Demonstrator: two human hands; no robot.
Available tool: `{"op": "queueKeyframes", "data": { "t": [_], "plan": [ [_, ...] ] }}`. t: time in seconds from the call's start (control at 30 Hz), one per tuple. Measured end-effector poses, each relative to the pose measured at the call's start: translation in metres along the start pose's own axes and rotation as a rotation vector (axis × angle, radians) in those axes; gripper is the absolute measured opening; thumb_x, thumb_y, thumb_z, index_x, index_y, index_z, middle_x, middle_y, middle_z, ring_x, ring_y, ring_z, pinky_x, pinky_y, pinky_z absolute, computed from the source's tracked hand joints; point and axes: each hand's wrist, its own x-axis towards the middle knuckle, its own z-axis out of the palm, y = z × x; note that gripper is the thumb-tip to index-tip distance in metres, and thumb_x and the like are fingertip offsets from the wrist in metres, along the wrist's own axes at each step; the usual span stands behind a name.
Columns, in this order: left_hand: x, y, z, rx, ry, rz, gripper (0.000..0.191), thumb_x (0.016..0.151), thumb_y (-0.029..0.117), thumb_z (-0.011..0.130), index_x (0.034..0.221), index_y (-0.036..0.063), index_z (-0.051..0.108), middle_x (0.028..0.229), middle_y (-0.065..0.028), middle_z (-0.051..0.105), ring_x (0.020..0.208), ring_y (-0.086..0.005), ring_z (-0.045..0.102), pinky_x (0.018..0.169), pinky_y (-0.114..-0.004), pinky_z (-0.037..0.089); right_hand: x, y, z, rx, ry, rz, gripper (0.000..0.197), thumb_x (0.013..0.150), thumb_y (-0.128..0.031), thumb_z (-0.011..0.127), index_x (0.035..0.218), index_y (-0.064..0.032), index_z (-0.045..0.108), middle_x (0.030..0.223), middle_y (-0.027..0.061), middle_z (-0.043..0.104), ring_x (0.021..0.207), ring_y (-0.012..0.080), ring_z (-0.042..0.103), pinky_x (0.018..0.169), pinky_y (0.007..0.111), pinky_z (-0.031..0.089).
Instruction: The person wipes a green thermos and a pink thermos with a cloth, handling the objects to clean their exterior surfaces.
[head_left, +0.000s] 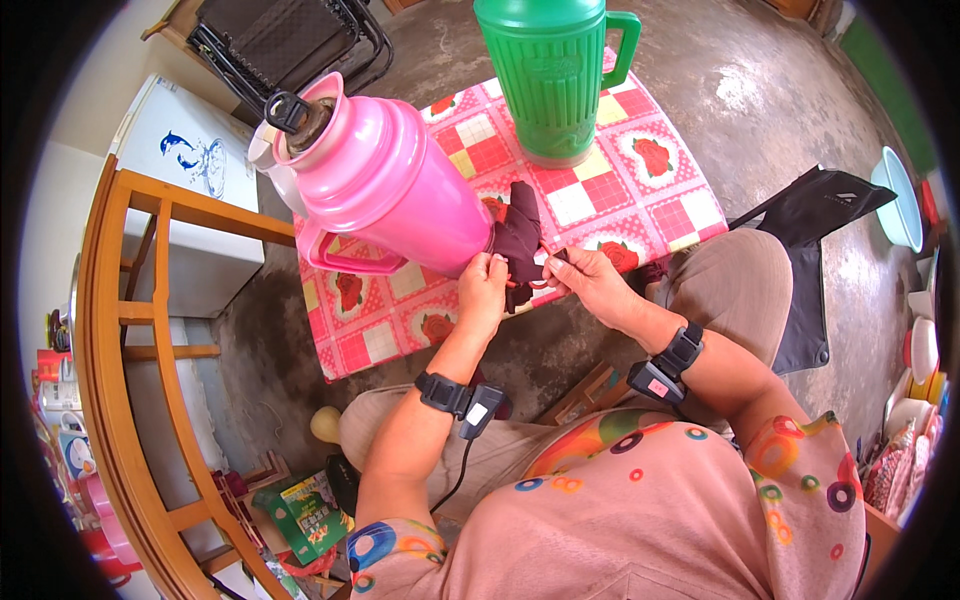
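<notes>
A small dark cloth piece (519, 238) with a thin red cord or edging lies at the near side of a table, between my hands. My left hand (484, 289) pinches its left part between thumb and fingers, beside the base of a pink vacuum flask (420, 184). My right hand (589, 281) pinches its right part, with a small dark bit at the fingertips. The flask has a stopper with a black ring at its mouth. Farther back stands a green ribbed vacuum flask (551, 82) with a side handle. What the cloth is I cannot tell.
A red-and-white checked tablecloth with roses (375, 341) covers the table. A wooden frame (161, 300) and a white cabinet (187, 150) are at left, a folded black chair (277, 45) behind. To the right are a black bag (795, 300) and a light-blue basin (896, 199).
</notes>
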Motion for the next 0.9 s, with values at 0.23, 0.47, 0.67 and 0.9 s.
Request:
{"op": "queueKeyframes", "data": {
  "t": [0.23,0.47,0.67,0.9],
  "plan": [
    [-0.015,0.021,0.005,-0.347,-0.121,-0.047,0.019,0.095,0.016,0.053,0.082,0.0032,0.048,0.076,-0.0001,0.048,0.068,-0.0070,0.050,0.062,-0.023,0.045,0.011,-0.001,-0.008,-0.452,0.137,0.118,0.020,0.086,-0.020,0.064,0.087,-0.0001,0.068,0.068,0.0093,0.061,0.062,0.0108,0.053,0.057,0.029,0.044],
    [-0.013,0.027,0.006,-0.427,-0.143,-0.043,0.012,0.095,0.013,0.052,0.087,0.0051,0.048,0.079,0.0021,0.047,0.073,-0.0056,0.047,0.067,-0.022,0.043,0.014,0.004,-0.004,-0.519,0.223,-0.174,0.023,0.079,-0.020,0.073,0.087,0.0004,0.068,0.074,0.0147,0.062,0.067,0.0219,0.061,0.062,0.031,0.047],
    [-0.013,0.019,0.008,-0.542,-0.127,-0.081,0.009,0.096,0.012,0.050,0.092,0.0038,0.050,0.084,0.0011,0.051,0.075,-0.0051,0.048,0.069,-0.022,0.045,0.021,0.014,-0.004,-0.384,0.265,0.004,0.055,0.076,-0.024,0.076,0.117,0.0033,0.051,0.103,0.0115,0.058,0.089,0.0154,0.057,0.074,0.028,0.047],
    [-0.021,0.023,0.009,-0.864,-0.210,-0.385,0.014,0.098,0.023,0.047,0.099,0.0122,0.056,0.092,-0.0005,0.061,0.082,-0.0135,0.058,0.073,-0.033,0.051,0.016,0.004,0.016,0.369,-0.103,-0.025,0.068,0.085,-0.016,0.060,0.140,0.0025,0.025,0.121,0.0079,0.049,0.110,0.0153,0.048,0.098,0.026,0.036]
  ]
}}
